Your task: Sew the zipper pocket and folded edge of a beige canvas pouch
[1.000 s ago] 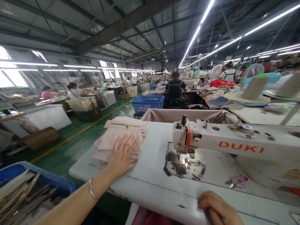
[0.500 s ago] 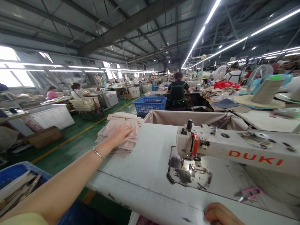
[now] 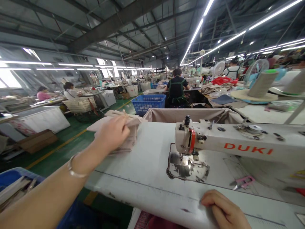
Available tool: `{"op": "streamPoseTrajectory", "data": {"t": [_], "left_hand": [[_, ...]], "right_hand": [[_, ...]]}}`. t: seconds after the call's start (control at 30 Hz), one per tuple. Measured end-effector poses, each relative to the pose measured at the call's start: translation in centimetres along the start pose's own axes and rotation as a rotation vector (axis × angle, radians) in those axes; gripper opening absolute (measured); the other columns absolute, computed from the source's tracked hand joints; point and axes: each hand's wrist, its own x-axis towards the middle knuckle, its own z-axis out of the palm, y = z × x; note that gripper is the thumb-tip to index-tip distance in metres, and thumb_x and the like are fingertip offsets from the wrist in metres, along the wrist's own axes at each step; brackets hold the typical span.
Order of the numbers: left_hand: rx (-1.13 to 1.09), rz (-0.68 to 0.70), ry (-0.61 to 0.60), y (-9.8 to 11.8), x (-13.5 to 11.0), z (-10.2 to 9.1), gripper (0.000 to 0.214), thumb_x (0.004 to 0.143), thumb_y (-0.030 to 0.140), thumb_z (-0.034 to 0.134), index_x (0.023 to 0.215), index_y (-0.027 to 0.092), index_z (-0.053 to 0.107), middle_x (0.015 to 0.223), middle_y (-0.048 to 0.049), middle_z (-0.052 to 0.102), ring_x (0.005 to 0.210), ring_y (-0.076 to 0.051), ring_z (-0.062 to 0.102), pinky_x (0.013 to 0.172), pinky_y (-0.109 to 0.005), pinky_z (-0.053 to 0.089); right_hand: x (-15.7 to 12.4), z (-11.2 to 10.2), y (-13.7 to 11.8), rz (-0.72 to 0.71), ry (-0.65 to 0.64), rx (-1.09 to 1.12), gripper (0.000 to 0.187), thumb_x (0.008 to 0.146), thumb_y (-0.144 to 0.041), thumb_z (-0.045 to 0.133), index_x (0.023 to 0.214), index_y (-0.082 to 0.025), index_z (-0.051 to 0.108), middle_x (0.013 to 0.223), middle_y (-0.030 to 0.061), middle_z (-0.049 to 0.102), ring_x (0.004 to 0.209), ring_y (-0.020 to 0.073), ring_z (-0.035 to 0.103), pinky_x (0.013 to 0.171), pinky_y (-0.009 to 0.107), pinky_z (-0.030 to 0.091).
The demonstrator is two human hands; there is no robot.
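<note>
At the table's left edge lies a stack of beige fabric pieces (image 3: 130,138), layered unevenly. My left hand (image 3: 113,132), with a silver bangle on the wrist, is over the top of it with fingers curled in. A beige fabric piece (image 3: 95,124) sticks out to the left from under this hand, which appears to grip it; the fingertips are hidden. My right hand (image 3: 225,208) rests at the front edge of the table (image 3: 143,165), fingers bent and together, nothing visible in them. Beyond it stands the white sewing machine (image 3: 214,140), with pink-handled thread snips (image 3: 244,182) beside its base.
A beige cloth-lined bin (image 3: 190,114) adjoins the table's far edge. A blue basket (image 3: 149,103) stands behind, near a seated co-worker (image 3: 177,86). Another blue bin (image 3: 22,173) with strips is at lower left. A thread cone (image 3: 263,82) stands at right.
My left hand has risen and drawn nearer, its fingers now curled, and the top fabric has shifted left. My right hand shows more fully over the table edge. The view has turned slightly right.
</note>
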Motion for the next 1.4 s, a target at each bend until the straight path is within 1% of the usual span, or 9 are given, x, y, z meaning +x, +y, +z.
{"op": "streamPoseTrajectory", "data": {"t": [0.13, 0.2, 0.27, 0.4, 0.57, 0.83, 1.0, 1.13, 1.4], "left_hand": [[-0.233, 0.283, -0.443, 9.7, -8.8, 1.1, 0.045, 0.093, 0.05, 0.054, 0.118, 0.013, 0.062, 0.118, -0.0142, 0.065, 0.102, -0.033, 0.062, 0.089, -0.049, 0.051], [-0.374, 0.328, -0.54, 12.5, -11.5, 3.5, 0.032, 0.098, 0.042, 0.051, 0.113, 0.017, 0.064, 0.115, -0.0099, 0.067, 0.104, -0.028, 0.062, 0.092, -0.045, 0.051], [-0.428, 0.294, -0.513, 13.8, -12.1, 6.1, 0.025, 0.101, 0.025, 0.043, 0.114, 0.017, 0.064, 0.116, -0.0087, 0.066, 0.109, -0.025, 0.059, 0.098, -0.043, 0.048], [-0.546, 0.357, -0.478, 14.4, -9.9, 9.5, 0.047, 0.094, 0.038, 0.06, 0.136, 0.018, 0.054, 0.144, -0.0095, 0.051, 0.134, -0.026, 0.044, 0.115, -0.044, 0.034], [-0.55, 0.351, -0.519, 15.4, -10.2, 9.6, 0.095, 0.064, 0.066, 0.079, 0.14, 0.015, 0.052, 0.15, -0.0155, 0.043, 0.137, -0.036, 0.039, 0.116, -0.052, 0.031], [-0.642, 0.214, -0.446, 16.3, -12.7, 8.8, 0.055, 0.077, 0.043, 0.08, 0.125, 0.027, 0.061, 0.128, -0.0052, 0.055, 0.118, -0.027, 0.049, 0.104, -0.045, 0.041], [-0.555, 0.115, -0.342, 14.9, -12.5, 10.5, 0.04, 0.094, 0.038, 0.06, 0.131, 0.025, 0.056, 0.131, -0.0078, 0.052, 0.121, -0.029, 0.046, 0.104, -0.05, 0.038], [-0.511, 0.074, -0.314, 13.7, -11.3, 11.9, 0.039, 0.095, 0.04, 0.057, 0.13, 0.023, 0.057, 0.128, -0.0087, 0.053, 0.117, -0.029, 0.047, 0.101, -0.048, 0.041], [-0.581, 0.316, -0.418, 12.9, -4.7, 14.7, 0.04, 0.096, 0.029, 0.056, 0.135, 0.02, 0.055, 0.128, -0.0096, 0.053, 0.119, -0.026, 0.048, 0.104, -0.042, 0.04]], "right_hand": [[1.9, 1.9, -5.0, -0.036, -0.018, 0.052, 0.029, 0.096, -0.016, 0.04, 0.113, -0.026, 0.061, 0.114, 0.0043, 0.061, 0.109, 0.0204, 0.056, 0.094, 0.036, 0.05], [2.8, 3.4, -7.0, -0.036, -0.068, 0.015, 0.028, 0.096, -0.017, 0.049, 0.119, -0.029, 0.061, 0.12, 0.0033, 0.06, 0.113, 0.0233, 0.054, 0.099, 0.043, 0.047], [3.2, 4.7, -8.1, -0.042, -0.069, -0.036, 0.028, 0.094, -0.017, 0.057, 0.118, -0.03, 0.062, 0.12, 0.0028, 0.061, 0.113, 0.0256, 0.053, 0.099, 0.047, 0.046], [2.4, 5.4, -7.5, -0.082, -0.053, -0.003, 0.03, 0.092, -0.011, 0.058, 0.117, -0.028, 0.062, 0.124, 0.0022, 0.06, 0.118, 0.0241, 0.051, 0.104, 0.045, 0.043], [0.2, 4.3, -6.3, 0.036, 0.041, 0.07, 0.018, 0.091, -0.005, 0.054, 0.099, -0.021, 0.059, 0.126, 0.0062, 0.053, 0.121, 0.0232, 0.047, 0.104, 0.042, 0.043], [0.6, 2.8, -6.2, 0.11, 0.036, 0.07, 0.012, 0.092, -0.01, 0.055, 0.09, -0.021, 0.06, 0.113, 0.0047, 0.057, 0.11, 0.0229, 0.05, 0.097, 0.042, 0.043], [2.2, 0.7, -4.9, 0.069, 0.1, -0.014, 0.009, 0.094, -0.02, 0.058, 0.093, -0.024, 0.066, 0.109, 0.0023, 0.063, 0.107, 0.0216, 0.053, 0.096, 0.04, 0.043], [3.7, -0.5, -3.5, 0.112, 0.141, -0.101, 0.01, 0.093, -0.028, 0.06, 0.092, -0.025, 0.07, 0.102, 0.0017, 0.067, 0.104, 0.0228, 0.056, 0.095, 0.041, 0.043], [9.1, 0.6, -1.3, 0.698, 0.187, 0.346, 0.034, 0.079, -0.043, 0.07, 0.104, -0.019, 0.068, 0.071, 0.0019, 0.065, 0.053, 0.016, 0.058, 0.055, 0.03, 0.047]]}}
